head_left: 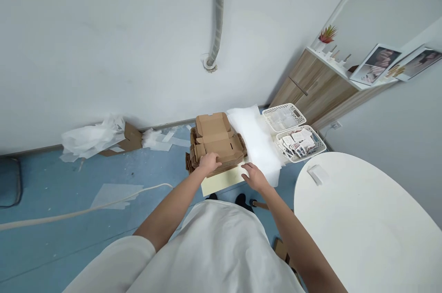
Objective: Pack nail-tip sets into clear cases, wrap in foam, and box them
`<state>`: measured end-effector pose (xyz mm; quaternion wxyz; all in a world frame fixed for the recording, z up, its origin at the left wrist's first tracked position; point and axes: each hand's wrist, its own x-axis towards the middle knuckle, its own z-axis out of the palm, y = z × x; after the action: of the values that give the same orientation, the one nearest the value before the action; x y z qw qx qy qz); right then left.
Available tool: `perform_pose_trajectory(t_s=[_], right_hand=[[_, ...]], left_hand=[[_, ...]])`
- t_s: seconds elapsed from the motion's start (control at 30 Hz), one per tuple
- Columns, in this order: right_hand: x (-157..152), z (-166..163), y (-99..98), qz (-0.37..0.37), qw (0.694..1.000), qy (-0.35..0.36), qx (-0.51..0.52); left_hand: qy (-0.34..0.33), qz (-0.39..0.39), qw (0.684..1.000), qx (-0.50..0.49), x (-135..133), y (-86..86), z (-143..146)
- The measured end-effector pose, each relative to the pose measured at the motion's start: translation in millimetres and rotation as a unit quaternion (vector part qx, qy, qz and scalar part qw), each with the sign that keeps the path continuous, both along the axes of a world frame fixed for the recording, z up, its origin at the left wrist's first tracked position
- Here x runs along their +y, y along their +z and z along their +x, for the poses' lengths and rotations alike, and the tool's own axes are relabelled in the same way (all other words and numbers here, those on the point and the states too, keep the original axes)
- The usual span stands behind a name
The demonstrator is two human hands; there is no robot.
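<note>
Flattened brown cardboard boxes lie in a stack in front of me, their cut flaps and slots showing on the top one. My left hand rests at the near left part of the stack, fingers stretched over the top cardboard. To the right, my right hand is open with fingers apart, close to the stack's near right corner and holding nothing. Beneath the boxes a pale yellow surface sticks out towards me. White foam sheets lie directly right of the stack.
Two white baskets stand beyond the foam; the nearer holds small printed packs. A round white table is at my right, with a wooden cabinet behind. On the blue floor at left lie a carton, plastic wrapping and a cable.
</note>
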<state>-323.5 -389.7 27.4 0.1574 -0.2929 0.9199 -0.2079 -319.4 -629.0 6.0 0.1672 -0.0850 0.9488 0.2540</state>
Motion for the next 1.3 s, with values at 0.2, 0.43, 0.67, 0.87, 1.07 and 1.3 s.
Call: perform_pose_trajectory(t_s=[0.2, 0.43, 0.67, 0.87, 1.07, 1.3], right_hand=[[0.3, -12.3, 2.2, 0.012, 1.0, -0.012, -0.019], [-20.8, -43.6, -3.2, -0.107, 0.985, -0.119, -0.066], [-36.2, -69.4, -15.3, -0.127, 0.957, -0.153, -0.21], [-32.7, -69.3, -12.4, -0.224, 0.922, -0.206, -0.238], [-40.8, -91.3, 16.8, -0.162, 0.955, -0.225, -0.106], [-50.7, -90.9, 36.8, -0.134, 0.959, -0.247, 0.024]], left_hand=[[-0.019, 0.114, 0.993, 0.003, -17.0, -6.1, -8.0], [-0.017, 0.088, 0.995, 0.05, -19.9, -3.4, -1.9], [0.041, 0.057, 0.992, 0.102, -11.4, 4.2, 5.6], [0.029, 0.042, 0.987, 0.155, -10.3, 5.5, 17.1], [-0.005, 0.03, 0.973, 0.228, -3.2, 3.9, 31.6], [0.105, -0.025, 0.956, 0.273, -6.4, 15.2, 48.4]])
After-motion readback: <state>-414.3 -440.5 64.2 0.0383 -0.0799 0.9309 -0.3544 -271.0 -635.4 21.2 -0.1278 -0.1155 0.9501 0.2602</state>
